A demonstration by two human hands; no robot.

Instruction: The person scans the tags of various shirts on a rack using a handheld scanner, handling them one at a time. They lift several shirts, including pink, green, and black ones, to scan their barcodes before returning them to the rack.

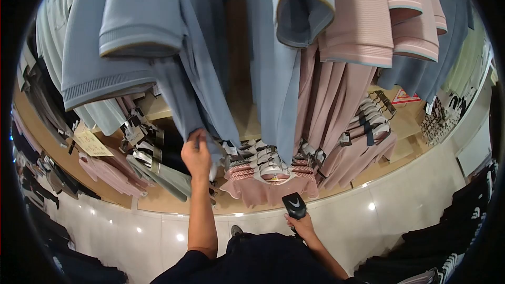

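My left hand [196, 152] is raised and pinches the lower hem of a blue-grey polo shirt [200, 89] that hangs from a rail overhead. My right hand [301, 226] stays low near my body and grips a black handheld scanner [294, 205], its head tilted up toward the clothes. Another blue-grey shirt [273, 84] hangs just right of the held one, and pink shirts [342, 73] hang beyond it.
Below the upper rail, a lower rail holds pink and pale green shirts on hangers [268, 171]. A wooden display platform [158, 197] runs behind them. Glossy white floor tiles [400, 205] curve around it. Dark garments [463, 231] hang at the right, and a paper tag [92, 143] at the left.
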